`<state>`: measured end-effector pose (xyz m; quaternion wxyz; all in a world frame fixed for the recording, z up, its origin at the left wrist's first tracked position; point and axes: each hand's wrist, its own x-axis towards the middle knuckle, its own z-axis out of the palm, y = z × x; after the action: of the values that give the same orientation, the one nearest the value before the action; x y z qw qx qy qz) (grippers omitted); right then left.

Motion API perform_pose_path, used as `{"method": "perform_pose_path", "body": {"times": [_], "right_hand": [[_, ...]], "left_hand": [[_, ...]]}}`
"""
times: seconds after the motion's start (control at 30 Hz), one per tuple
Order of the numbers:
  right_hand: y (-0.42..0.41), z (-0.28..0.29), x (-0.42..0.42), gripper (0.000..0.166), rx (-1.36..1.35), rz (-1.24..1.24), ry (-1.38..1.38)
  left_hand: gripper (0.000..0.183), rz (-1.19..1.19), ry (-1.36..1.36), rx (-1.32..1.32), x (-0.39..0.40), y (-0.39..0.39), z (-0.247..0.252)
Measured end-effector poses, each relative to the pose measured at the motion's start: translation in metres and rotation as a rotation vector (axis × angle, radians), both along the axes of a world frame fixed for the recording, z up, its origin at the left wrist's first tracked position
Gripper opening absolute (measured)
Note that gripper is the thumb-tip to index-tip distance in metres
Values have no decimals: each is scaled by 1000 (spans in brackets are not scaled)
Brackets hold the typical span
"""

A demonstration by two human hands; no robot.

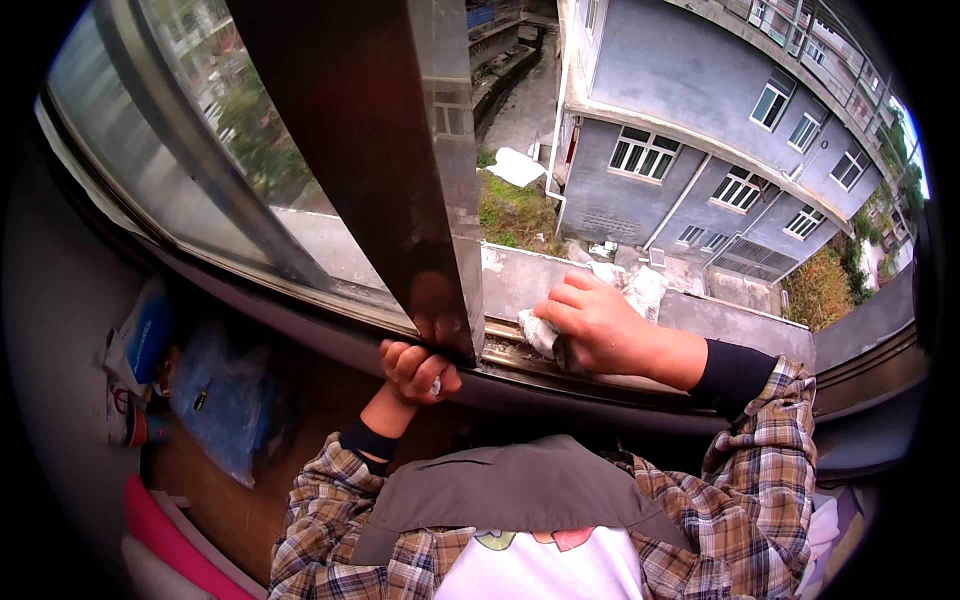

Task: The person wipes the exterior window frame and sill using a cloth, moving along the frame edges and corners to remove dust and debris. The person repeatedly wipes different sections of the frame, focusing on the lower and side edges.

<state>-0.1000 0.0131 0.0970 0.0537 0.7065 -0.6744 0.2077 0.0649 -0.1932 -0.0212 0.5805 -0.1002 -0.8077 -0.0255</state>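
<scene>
My right hand (604, 326) grips a crumpled, dirty white cloth (536, 334) at the sliding track (499, 352) of an open window. More of the cloth hangs past my fingers over the outer side of the sill. Grit and dirt lie in the track beside it. My left hand (418, 371) is curled into a fist at the inner sill edge, just below the foot of the dark sash frame (375, 150). A small whitish thing (436, 385) shows between its fingers, too small to identify.
The glass sash (300, 247) stands on the left. Outside are a concrete ledge (517, 281) and a grey building (660, 67), well below. A blue plastic bag (217, 405) lies on the brown floor (195, 517) at lower left, near a pink-edged object (169, 536).
</scene>
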Motion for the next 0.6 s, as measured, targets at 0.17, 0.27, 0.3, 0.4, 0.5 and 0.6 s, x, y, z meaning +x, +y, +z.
{"method": "perform_pose_path", "body": {"times": [0.17,0.27,0.3,0.4,0.5,0.6], "right_hand": [[-19,11,-83,42,-24,-266,-230],[-25,-13,-144,67,273,-536,-281],[-30,-30,-154,72,453,-674,-149],[-13,-24,-162,79,125,-628,-340],[-14,6,-157,70,34,-565,-654],[-1,-31,-164,62,250,-813,-244]], "left_hand": [[12,-10,20,-12,-2,-1,0],[12,19,22,-8,-3,0,-1],[12,4,5,4,3,-3,-2],[11,-19,47,24,-8,1,-3],[11,5,53,24,-5,0,-8],[12,-3,42,-17,-7,-5,-3]]}}
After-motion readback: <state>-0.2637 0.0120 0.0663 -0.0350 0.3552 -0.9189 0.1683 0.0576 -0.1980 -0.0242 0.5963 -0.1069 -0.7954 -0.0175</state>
